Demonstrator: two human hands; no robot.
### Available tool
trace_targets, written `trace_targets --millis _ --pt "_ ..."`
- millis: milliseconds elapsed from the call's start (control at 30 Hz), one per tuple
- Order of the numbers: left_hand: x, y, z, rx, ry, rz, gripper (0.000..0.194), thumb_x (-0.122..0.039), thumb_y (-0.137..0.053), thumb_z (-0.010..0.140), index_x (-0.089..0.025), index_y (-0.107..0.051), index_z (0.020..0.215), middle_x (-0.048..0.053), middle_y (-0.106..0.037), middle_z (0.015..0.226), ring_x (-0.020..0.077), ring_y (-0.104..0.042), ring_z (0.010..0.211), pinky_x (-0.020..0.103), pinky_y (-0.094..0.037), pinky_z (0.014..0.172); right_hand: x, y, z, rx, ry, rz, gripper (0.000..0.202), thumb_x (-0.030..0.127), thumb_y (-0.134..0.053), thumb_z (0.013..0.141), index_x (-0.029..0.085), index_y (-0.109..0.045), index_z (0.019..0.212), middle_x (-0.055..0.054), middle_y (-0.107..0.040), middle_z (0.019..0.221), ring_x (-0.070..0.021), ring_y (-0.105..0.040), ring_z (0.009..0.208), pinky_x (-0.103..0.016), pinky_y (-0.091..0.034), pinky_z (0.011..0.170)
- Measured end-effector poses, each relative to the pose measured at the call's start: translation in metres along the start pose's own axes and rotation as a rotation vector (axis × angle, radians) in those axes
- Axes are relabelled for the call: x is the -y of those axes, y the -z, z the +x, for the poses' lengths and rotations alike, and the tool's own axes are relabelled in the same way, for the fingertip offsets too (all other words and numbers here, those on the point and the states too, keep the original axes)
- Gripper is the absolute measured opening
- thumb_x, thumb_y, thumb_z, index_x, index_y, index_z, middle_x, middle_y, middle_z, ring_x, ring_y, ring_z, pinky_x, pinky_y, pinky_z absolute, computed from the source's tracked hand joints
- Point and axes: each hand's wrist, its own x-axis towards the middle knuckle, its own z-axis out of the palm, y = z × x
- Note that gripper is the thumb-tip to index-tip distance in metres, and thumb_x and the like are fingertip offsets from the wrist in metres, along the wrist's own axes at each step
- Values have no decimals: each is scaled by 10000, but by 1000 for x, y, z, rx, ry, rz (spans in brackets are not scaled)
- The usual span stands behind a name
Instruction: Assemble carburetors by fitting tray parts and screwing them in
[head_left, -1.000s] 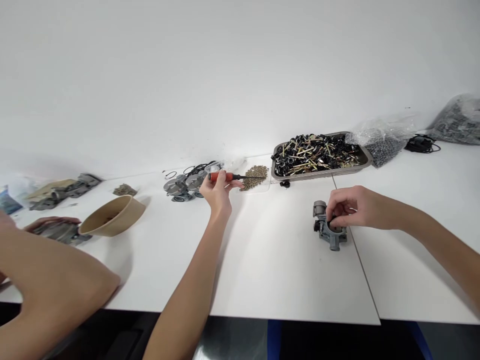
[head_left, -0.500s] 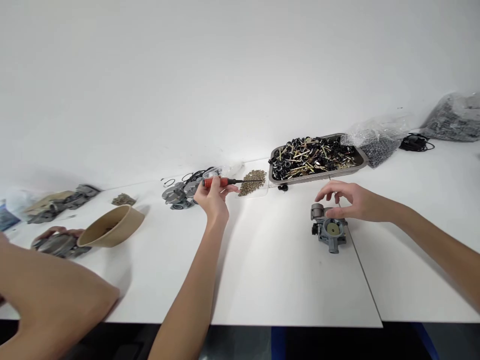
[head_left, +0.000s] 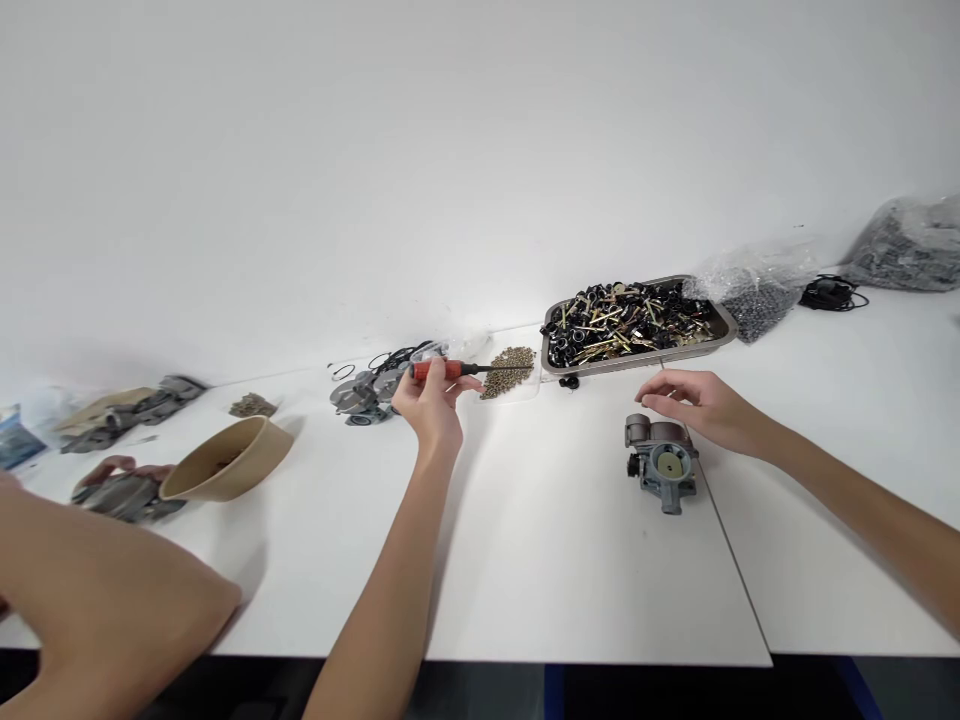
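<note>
My left hand [head_left: 433, 402] is closed around the red handle of a screwdriver [head_left: 442, 371]. The shaft points right, and its tip is over a pile of small brass-coloured screws [head_left: 508, 370] on a clear plastic sheet or tray. My right hand [head_left: 690, 398] holds nothing; its fingers stretch leftward with the thumb below them. It hovers just behind a grey metal carburetor [head_left: 666, 465] standing on the white table, with a round opening facing me.
A metal tray [head_left: 637, 362] of black and gold parts stands at the back. Plastic bags [head_left: 761, 290] and a black cable coil [head_left: 831, 292] lie right. More carburetors [head_left: 364, 398] sit left, near a tan bowl [head_left: 259, 465]. A co-worker's arm [head_left: 120, 590] reaches in at lower left.
My right hand has lifted off the carburetor and moved slightly back, its fingers closer together. My left hand keeps the screwdriver over the screws. The whole view has shifted slightly.
</note>
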Motion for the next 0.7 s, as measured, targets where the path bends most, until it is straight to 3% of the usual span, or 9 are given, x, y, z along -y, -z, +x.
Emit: trace_targets --millis 233,400,700 --pt "-28 -12 -21 117 14 -52 246 -349 -710 734 -139 -583 736 20 -621 685 142 -591 475 316 -525 421 -11 -9 3 -167 3 62 350 493 -624 839 166 -694 942 -67 -675 874 -148 -565 710 -309 -444 644" --pt "-40 -26 -46 232 72 -90 204 -325 -674 776 -133 -617 734 42 -643 703 156 -590 449 335 -516 419 -12 -11 3 -146 -6 129 340 465 -700 796 161 -689 947 -61 -665 846 -155 -598 745 -314 -482 665" --pt "-40 -38 -73 412 153 -123 244 -377 -641 822 -139 -660 775 71 -668 777 160 -615 489 348 -548 465 -9 -13 3 -109 -6 158 391 463 -798 700 164 -702 934 -48 -656 820 -161 -602 775 -334 -528 730"
